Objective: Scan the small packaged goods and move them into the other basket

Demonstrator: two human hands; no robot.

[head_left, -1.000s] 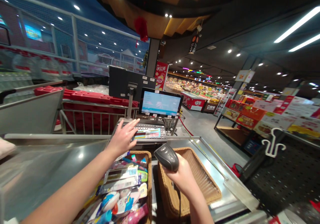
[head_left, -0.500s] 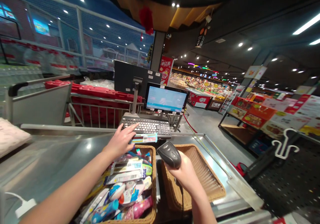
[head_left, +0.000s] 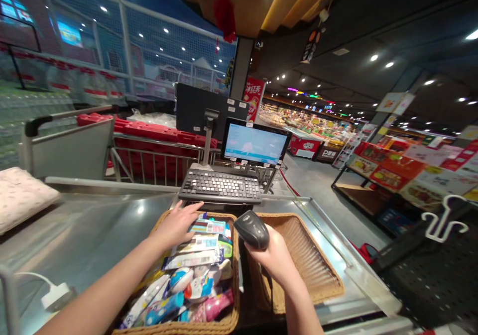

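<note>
Black handheld barcode scanner (head_left: 252, 229) in view, wrapped firmly in my right hand (head_left: 272, 255), fingers closed around its grip and its rounded head poking out above them, angled up and toward the left, which looks like a grip chosen to keep the nose free. A thin dark cord (head_left: 271, 300) drops below that wrist, so it looks tethered rather than wireless. Over to my left, my left hand (head_left: 175, 225) is open, palm down, fingers spread, holding nothing I can make out, hovering at the far rim of the woven wicker basket (head_left: 172, 327) right under it. That basket is packed with colourful blister-packed goods; a flat card packet (head_left: 207, 227) sits just by my fingertips, with a pink bottle-shaped item (head_left: 218, 305) down near the front. To the right of it, directly below my right hand, a second wicker basket (head_left: 313, 270) shows only its bare woven floor, and the pair sit side by side, seemingly so both are within easy reach. Straight ahead, past both hands, a black keyboard (head_left: 220, 185) stands below a lit touchscreen monitor (head_left: 255, 144), and all of it sits at the end of a brushed steel counter (head_left: 82, 230)
</note>
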